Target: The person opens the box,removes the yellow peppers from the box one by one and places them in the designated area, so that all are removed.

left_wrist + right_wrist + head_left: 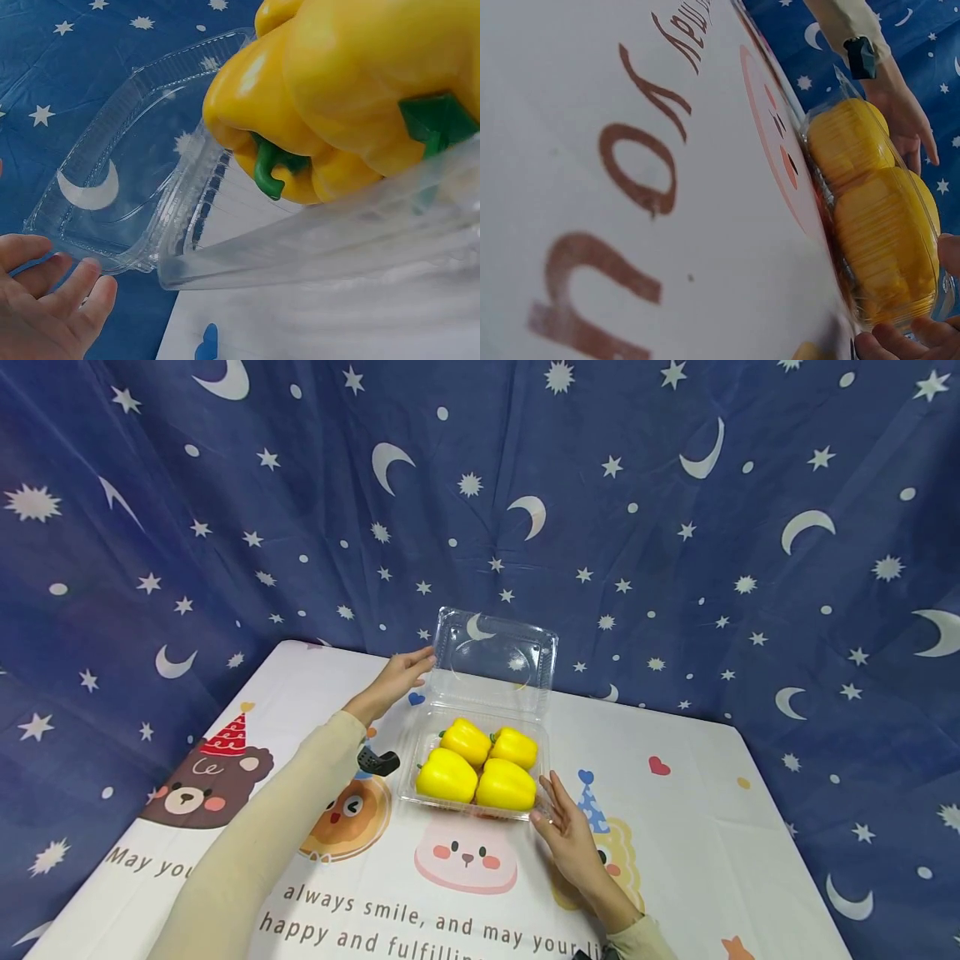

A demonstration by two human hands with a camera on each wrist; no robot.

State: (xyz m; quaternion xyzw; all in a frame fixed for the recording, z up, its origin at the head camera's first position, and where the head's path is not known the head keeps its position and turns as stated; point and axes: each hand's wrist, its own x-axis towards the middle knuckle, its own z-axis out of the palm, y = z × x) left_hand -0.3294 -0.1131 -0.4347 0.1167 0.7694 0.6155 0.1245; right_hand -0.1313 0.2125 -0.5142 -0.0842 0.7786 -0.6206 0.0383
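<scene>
A clear plastic clamshell box [409,783] stands on the table with its lid [491,652] raised at the back. Several yellow bell peppers [446,775] fill the base; green stems show on some, including one pepper [251,97] in the left wrist view. My left hand [393,681] reaches to the left edge of the lid, its fingers extended and the fingertips at that edge. At the front right corner of the base is my right hand [572,842], with fingers along the right side and thumb at the front. In the right wrist view only parts of its fingers [900,343] show.
A white tablecloth [697,835] printed with cartoon animals and lettering covers the table. Close behind and at the sides hangs a dark blue curtain [637,577] with stars and moons. A black strap [378,762] hangs by the left wrist.
</scene>
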